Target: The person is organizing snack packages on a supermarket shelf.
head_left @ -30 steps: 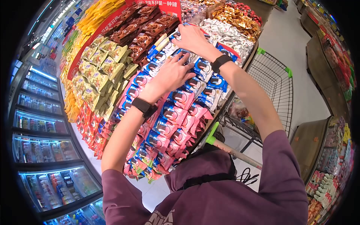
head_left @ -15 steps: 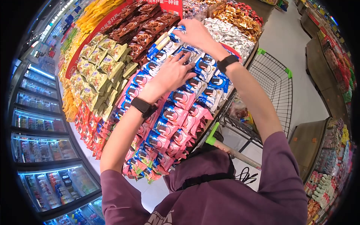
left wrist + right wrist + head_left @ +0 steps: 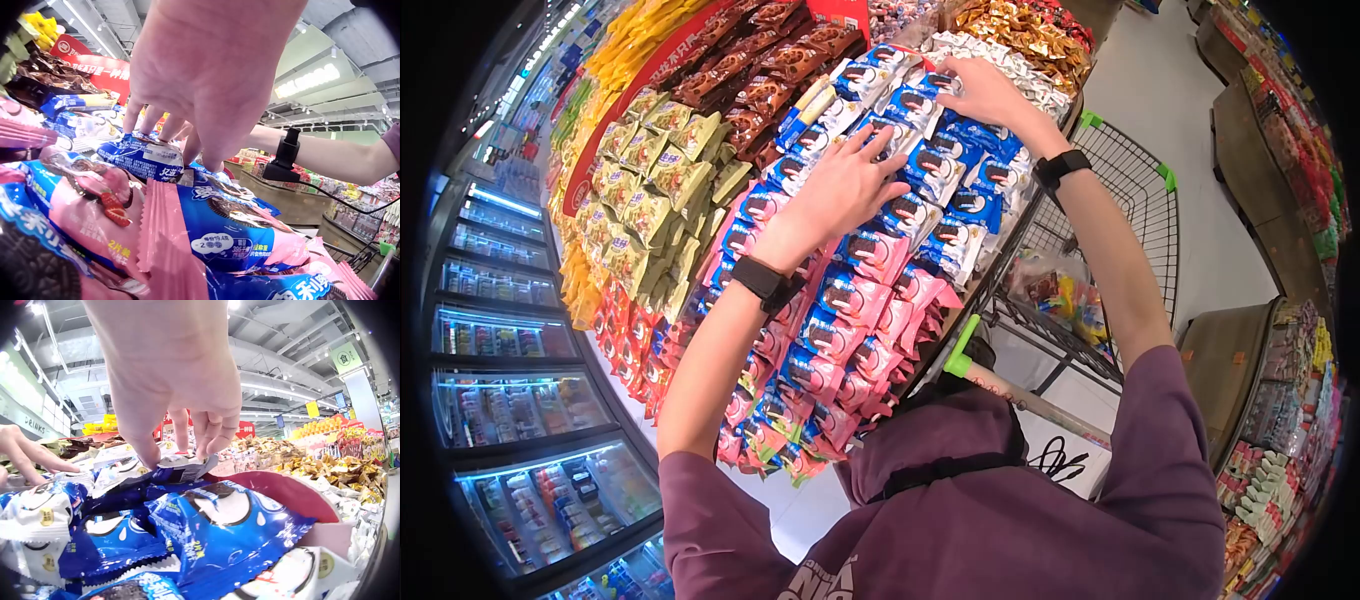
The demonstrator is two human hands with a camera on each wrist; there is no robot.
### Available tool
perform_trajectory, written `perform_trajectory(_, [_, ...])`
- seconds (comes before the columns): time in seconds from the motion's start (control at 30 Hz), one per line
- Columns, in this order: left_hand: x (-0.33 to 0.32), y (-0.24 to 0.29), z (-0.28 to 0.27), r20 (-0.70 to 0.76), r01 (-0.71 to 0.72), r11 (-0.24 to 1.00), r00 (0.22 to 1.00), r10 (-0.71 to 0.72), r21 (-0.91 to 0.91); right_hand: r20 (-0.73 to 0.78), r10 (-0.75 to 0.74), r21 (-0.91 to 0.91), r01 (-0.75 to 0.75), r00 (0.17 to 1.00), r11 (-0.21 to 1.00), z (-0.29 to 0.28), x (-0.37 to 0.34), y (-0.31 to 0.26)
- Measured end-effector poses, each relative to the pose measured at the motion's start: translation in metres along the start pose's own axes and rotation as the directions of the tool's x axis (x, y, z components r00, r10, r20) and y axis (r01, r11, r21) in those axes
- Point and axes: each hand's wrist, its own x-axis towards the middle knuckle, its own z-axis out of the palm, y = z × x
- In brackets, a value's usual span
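My left hand (image 3: pixel 840 190) lies over the blue-and-white cookie packets, its fingers spread and slightly bent. From the left wrist view, the fingertips of this hand (image 3: pixel 206 81) touch a blue packet (image 3: pixel 140 156) behind the pink-and-blue ones (image 3: pixel 231 219). Farther back and to the right, my right hand (image 3: pixel 992 98) reaches onto the top rows. Seen from the right wrist, thumb and fingers of that hand (image 3: pixel 175 381) pinch a white-and-blue packet (image 3: pixel 187 470), above a larger blue packet (image 3: pixel 228 519).
Green packets (image 3: pixel 650 200) and brown ones (image 3: pixel 750 80) are heaped left of the cookies; white packets (image 3: pixel 1020 75) lie behind, near the right hand. A wire cart (image 3: pixel 1135 180) with bagged goods (image 3: pixel 1055 290) stands against the display's right side. Lit coolers (image 3: pixel 520 340) line the far left.
My right hand has moved right from the back-left packets, which are now uncovered. The left hand stays on the pile, while the head view has shifted slightly.
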Motion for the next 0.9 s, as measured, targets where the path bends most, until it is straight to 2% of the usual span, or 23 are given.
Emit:
perform_trajectory(0.13, [-0.001,-0.001,0.000,-0.013,-0.008,1.000,1.000,0.007,-0.012,-0.081,0.032,-0.129,-0.043,0.996,0.991,0.003,-0.004,-0.008])
perform_trajectory(0.27, [0.000,-0.002,0.003,-0.006,-0.005,1.000,1.000,0.005,0.003,-0.103,0.089,-0.002,-0.090,0.991,0.996,0.006,-0.003,-0.007])
perform_trajectory(0.47, [0.001,-0.002,0.002,0.003,-0.004,1.000,1.000,0.004,0.003,-0.253,-0.051,0.088,0.076,0.966,0.993,0.027,-0.003,-0.007])
perform_trajectory(0.67, [0.000,-0.001,-0.001,0.001,0.002,1.000,1.000,-0.002,-0.016,-0.135,0.036,0.217,-0.006,0.990,0.976,-0.007,0.000,-0.028])
perform_trajectory(0.77, [0.001,-0.001,-0.001,0.015,0.008,1.000,1.000,-0.007,-0.015,-0.171,-0.155,0.219,0.191,0.973,0.957,0.012,-0.001,-0.032])
perform_trajectory(0.8, [0.001,-0.001,-0.001,0.012,0.006,1.000,1.000,-0.006,-0.016,-0.134,-0.208,0.180,0.230,0.969,0.956,0.013,-0.004,-0.036])
perform_trajectory(0.9, [0.001,-0.002,0.000,0.005,0.002,1.000,1.000,-0.002,-0.017,-0.146,-0.259,0.074,0.272,0.955,0.959,0.016,-0.006,-0.047])
